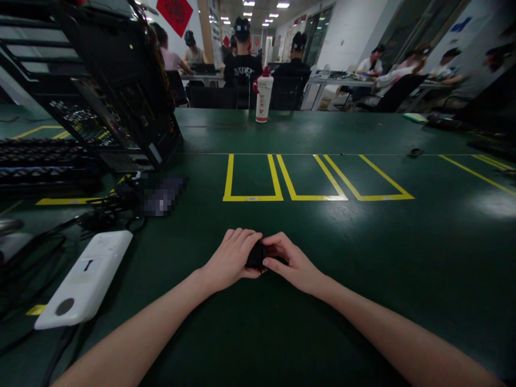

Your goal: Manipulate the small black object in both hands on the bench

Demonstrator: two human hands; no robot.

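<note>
A small black object sits between my two hands, low over the green table near its front middle. My left hand wraps round its left side, with the fingers over the top and the thumb below. From the right, the bent fingers and thumb of my right hand close on its right edge. The hands cover much of the object, so its full shape is hidden. Beyond them, yellow tape outlines mark the table.
On the left are a white device with cables, a blurred dark item and an open black computer case. A white bottle stands at the far edge. A small black ring-like item lies right. People sit beyond.
</note>
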